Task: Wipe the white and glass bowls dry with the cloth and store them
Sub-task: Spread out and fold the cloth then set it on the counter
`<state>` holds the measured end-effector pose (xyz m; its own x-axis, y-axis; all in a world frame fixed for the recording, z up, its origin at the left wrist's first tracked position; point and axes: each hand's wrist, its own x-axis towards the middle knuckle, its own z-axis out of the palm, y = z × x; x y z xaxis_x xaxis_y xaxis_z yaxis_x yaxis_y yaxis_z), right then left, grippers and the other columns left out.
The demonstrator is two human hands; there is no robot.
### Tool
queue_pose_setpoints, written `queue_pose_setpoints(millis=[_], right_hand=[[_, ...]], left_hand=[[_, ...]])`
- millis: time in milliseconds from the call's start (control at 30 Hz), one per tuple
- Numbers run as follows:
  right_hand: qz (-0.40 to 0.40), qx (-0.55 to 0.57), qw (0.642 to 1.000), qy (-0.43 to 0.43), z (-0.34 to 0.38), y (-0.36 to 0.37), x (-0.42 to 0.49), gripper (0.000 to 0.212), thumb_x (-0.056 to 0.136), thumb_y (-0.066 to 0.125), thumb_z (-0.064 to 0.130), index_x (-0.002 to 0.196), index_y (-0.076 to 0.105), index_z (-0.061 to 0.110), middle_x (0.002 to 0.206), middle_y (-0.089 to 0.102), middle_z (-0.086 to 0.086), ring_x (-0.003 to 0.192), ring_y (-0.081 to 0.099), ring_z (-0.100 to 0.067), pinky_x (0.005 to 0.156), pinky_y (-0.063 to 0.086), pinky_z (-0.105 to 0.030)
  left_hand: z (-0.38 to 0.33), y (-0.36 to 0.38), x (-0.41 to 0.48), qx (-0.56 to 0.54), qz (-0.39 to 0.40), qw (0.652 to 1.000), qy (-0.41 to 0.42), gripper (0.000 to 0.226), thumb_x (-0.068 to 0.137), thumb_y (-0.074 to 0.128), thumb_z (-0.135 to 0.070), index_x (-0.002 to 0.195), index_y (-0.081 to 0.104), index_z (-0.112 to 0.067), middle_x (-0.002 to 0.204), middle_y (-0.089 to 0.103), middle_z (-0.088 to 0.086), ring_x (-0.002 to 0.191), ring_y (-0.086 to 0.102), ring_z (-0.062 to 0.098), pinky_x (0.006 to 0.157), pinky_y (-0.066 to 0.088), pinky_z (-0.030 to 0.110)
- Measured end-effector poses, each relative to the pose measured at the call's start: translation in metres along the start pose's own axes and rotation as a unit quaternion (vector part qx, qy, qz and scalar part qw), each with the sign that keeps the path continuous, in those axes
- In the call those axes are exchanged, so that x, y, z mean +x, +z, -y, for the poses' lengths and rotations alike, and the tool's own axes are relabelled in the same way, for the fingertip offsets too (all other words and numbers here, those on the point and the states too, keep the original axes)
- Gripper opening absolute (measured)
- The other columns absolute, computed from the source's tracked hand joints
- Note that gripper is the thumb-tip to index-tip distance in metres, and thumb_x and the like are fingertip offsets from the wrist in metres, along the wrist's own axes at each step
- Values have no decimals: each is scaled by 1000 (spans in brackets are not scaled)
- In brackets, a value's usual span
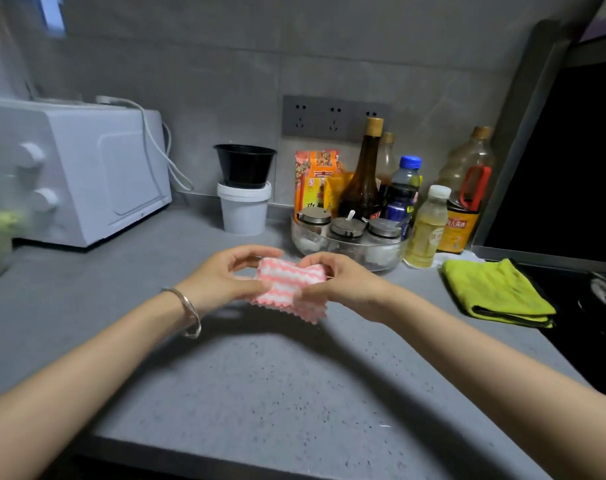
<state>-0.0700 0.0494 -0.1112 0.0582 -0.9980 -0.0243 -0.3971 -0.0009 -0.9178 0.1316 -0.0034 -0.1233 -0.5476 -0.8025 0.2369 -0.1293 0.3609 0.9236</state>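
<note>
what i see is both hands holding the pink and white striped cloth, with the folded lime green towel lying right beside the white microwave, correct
Not quite. The head view shows the folded lime green towel lying far from the white microwave, at the right end of the grey counter. The left hand and right hand do hold the pink and white striped cloth.

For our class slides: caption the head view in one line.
Left hand and right hand hold a pink cloth above the counter; a green cloth lies to its right.
</note>
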Motion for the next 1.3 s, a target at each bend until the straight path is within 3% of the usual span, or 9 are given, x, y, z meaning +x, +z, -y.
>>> queue_pose_setpoints(millis=[167, 267, 367, 500, 700, 933, 1133, 1233, 1300], right_hand=[[-43, -195, 975, -93, -5, 18, 40, 19, 82, 70, 6, 101, 66, 7, 84, 67, -11, 67, 58, -16, 50, 40, -8], [-74, -320, 934, -138, -12, 22, 73, 16, 82, 71, 18, 98, 74, 15, 96, 68, -5, 84, 59, -15, 65, 41, -19], [-131, -393, 893, -175, -14, 26, 105, 18, 84, 68, 22, 102, 72, 18, 104, 66, -3, 93, 58, -20, 73, 41, -29], [-178, -424, 861, -216, -13, 31, 143, 22, 87, 62, 11, 108, 69, 16, 104, 69, -6, 92, 62, -26, 74, 45, -33], [-81, -425, 884, -178, -46, 39, 156, 40, 83, 51, -1, 114, 70, 16, 119, 67, -8, 111, 60, -27, 96, 44, -32], [-73, -353, 903, -236, -48, 9, 109, 38, 85, 54, 3, 116, 67, 20, 125, 63, 7, 117, 55, -9, 99, 35, -13], [-244, -285, 877, -299, -62, -68, 37, 28, 82, 54, 6, 106, 66, 17, 114, 61, 8, 109, 55, -2, 95, 39, -13], [-379, -294, 845, -236, -94, -127, 4, 19, 86, 59, 13, 105, 61, 10, 112, 54, 2, 109, 54, -14, 94, 36, -14], [-431, -338, 830, -111, -120, -167, -7, 35, 85, 68, 27, 116, 59, 14, 126, 50, -5, 122, 48, -26, 101, 35, -27]], left_hand=[[25, -28, 17, 155, -36, 987, -7, 35, 77, 73, 1, 95, 64, -27, 91, 66, -11, 57, 61, -1, 61, 44, 7], [40, -42, 36, 265, -81, 961, 13, 26, 75, 74, -1, 87, 65, -23, 74, 64, -15, 59, 61, 10, 58, 41, 7], [56, -56, 60, 329, -113, 936, 50, 21, 75, 75, -4, 83, 65, -20, 84, 56, -5, 65, 58, 12, 60, 39, 7], [74, -66, 96, 340, -167, 922, 84, 19, 76, 73, -7, 80, 61, -21, 89, 60, -1, 69, 60, 17, 64, 47, 26], [119, -73, 104, 328, -119, 937, 14, 30, 73, 62, 10, 79, 67, -18, 90, 71, 9, 86, 67, 27, 80, 52, 33], [88, -57, 93, 425, -61, 903, -17, 31, 86, 51, -10, 112, 66, -18, 120, 64, 4, 114, 54, 25, 96, 41, 29], [45, 32, 94, 350, 9, 931, 104, 23, 88, 58, -19, 110, 65, -21, 120, 62, -1, 116, 52, 15, 100, 36, 25], [32, 86, 103, 328, 58, 933, 135, 23, 90, 56, -23, 112, 63, -24, 120, 61, -5, 115, 50, 11, 100, 36, 25], [26, 118, 110, 320, 79, 933, 143, 23, 91, 54, -25, 112, 63, -25, 120, 61, -4, 116, 50, 11, 100, 37, 27]])
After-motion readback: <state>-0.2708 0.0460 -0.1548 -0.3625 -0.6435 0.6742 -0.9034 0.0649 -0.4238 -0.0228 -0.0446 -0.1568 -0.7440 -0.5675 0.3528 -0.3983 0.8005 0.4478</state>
